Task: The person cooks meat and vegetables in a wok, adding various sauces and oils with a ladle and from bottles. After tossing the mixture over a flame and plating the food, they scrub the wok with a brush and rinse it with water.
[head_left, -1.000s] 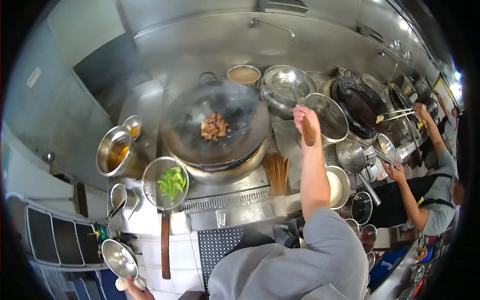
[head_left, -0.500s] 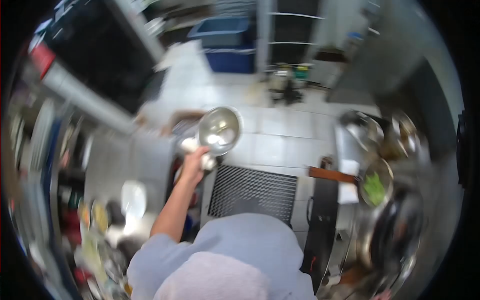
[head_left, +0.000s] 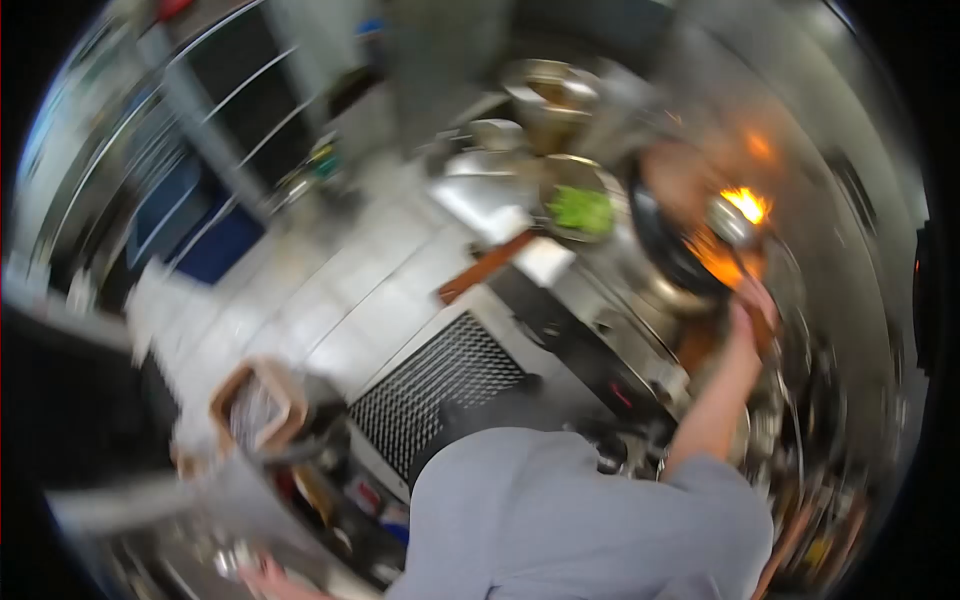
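My right hand (head_left: pixel 755 307) is closed around the handle of a metal ladle (head_left: pixel 730 220). The ladle's bowl is over a dark wok (head_left: pixel 658 235), where bright orange flames (head_left: pixel 744 204) flare around it. At the lower left edge, my left hand (head_left: pixel 266 579) is blurred beside a small shiny metal item (head_left: pixel 233 560); I cannot tell whether its fingers hold it. Left of the wok, chopped green vegetables (head_left: pixel 582 210) lie in a round metal pan (head_left: pixel 607 180).
A brown wooden handle (head_left: pixel 485 268) juts out over the stove's front edge. Metal pots (head_left: pixel 550 90) stand beyond the pan. Dark perforated matting (head_left: pixel 435 395) covers the floor by my body, and a brown-rimmed bin (head_left: pixel 222 405) stands to the left.
The view has swung right toward the stove. My right hand has come into view with the ladle, and flames now show at the wok. The steel bowl is no longer plainly seen in my left hand.
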Tool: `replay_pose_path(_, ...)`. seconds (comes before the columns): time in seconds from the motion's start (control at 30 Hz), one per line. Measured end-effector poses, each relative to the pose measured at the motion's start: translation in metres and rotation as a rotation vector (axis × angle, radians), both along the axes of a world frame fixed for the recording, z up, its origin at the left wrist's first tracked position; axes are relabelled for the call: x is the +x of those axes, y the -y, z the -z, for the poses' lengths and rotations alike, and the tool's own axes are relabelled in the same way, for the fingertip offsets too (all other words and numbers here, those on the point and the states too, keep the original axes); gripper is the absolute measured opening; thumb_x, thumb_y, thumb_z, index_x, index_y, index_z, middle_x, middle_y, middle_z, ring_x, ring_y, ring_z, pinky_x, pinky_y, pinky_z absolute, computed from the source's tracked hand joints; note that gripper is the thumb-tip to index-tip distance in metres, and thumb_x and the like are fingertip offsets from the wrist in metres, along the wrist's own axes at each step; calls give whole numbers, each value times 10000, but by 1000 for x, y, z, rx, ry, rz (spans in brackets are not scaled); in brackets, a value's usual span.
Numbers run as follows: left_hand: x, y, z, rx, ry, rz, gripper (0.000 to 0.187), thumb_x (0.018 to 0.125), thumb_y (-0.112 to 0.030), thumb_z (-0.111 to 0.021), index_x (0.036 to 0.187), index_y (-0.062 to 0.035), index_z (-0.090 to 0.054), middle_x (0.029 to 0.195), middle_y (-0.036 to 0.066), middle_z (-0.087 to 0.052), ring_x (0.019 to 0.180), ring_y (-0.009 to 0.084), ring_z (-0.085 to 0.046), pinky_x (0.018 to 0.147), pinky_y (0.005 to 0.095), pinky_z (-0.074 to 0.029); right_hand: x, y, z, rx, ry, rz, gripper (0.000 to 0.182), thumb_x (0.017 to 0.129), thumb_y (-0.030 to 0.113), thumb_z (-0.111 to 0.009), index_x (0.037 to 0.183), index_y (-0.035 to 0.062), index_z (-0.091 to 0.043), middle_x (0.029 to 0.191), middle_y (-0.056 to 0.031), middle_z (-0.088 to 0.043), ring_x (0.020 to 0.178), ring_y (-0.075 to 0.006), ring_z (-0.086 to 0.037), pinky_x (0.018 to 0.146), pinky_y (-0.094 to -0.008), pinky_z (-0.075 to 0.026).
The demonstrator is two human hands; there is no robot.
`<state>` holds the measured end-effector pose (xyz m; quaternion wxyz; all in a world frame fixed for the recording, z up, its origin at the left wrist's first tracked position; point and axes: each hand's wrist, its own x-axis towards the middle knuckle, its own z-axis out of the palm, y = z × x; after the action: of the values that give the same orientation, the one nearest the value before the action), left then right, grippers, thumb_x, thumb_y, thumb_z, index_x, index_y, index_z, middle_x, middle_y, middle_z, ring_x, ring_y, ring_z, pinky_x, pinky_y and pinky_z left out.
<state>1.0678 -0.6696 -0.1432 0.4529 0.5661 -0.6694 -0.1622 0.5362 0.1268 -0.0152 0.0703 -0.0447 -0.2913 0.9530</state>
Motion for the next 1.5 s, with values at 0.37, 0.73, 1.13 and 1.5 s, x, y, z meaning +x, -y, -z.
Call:
replay_pose_path(0.37,-215,-25,-89,164,-596,218,419,877,-271,-638,1204,-23,-550,1026,111,-628,884,219,-624,719,304,-523,19,61,-19,756,293,134,207,863,40,-604,1025,61,-477,672,4,-479,470,-66,-466,380,-231,-405)
replay_pose_path(0.73,-438,-130,-117,789,-840,914,442,905,-347,-597,1202,-23,-548,1080,96,-633,948,197,-624,801,304,-518,-29,5,27,943,380,133,576,817,-19,-590,1360,38,-406,661,-6,-486,467,-102,-478,396,-274,-432)
replay_pose_path(1.13,-632,-506,-137,171,142,2432,575,774,-205,-749,1234,38,-503,1262,196,-546,1081,305,-598,918,368,-486,47,29,-28,1390,436,-39,741,815,0,-546,1492,124,-273,680,-44,-509,455,-128,-497,427,-297,-437)
replay_pose_path(1.5,-664,-561,-120,-17,317,2520,408,766,-210,-728,1042,40,-559,1013,214,-577,977,401,-572,828,436,-473,-7,57,-10,1510,650,55,755,799,103,-530,1489,63,-225,797,-230,-619,546,-278,-597,569,-379,-507)
